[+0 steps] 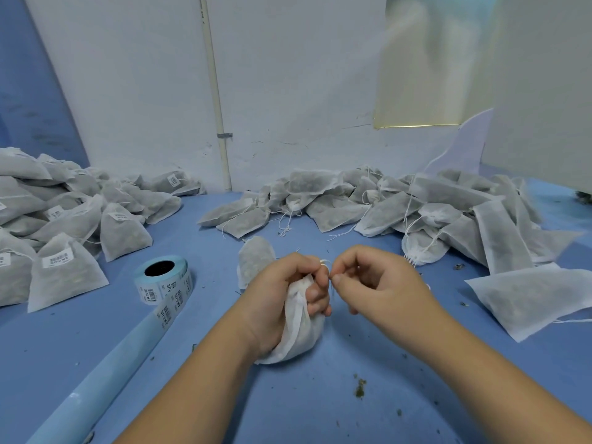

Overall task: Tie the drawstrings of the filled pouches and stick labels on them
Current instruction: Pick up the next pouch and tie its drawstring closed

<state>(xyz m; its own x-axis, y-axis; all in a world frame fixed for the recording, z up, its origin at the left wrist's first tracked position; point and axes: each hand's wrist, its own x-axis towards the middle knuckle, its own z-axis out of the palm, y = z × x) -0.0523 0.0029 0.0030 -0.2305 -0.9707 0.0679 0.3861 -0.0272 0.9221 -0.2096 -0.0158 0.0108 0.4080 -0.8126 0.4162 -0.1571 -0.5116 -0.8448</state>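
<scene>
Fingers (315,294) of my left hand (272,299) clamp the pouch (299,341) neck on the near tabletop (320,405); my right hand (378,283) pinches the drawstring (324,262) beside them. Tying is in hand, I judge; next calls for a snug pull, then a label off the left roll (163,278).

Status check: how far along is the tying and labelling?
Done: the heap of labelled pouches on the left. In hand: the left hand grips a pouch at its neck while the right hand pinches its drawstring; no label shows on it. Left: the unlabelled heap with loose strings on the right; the label roll waits nearby.
</scene>
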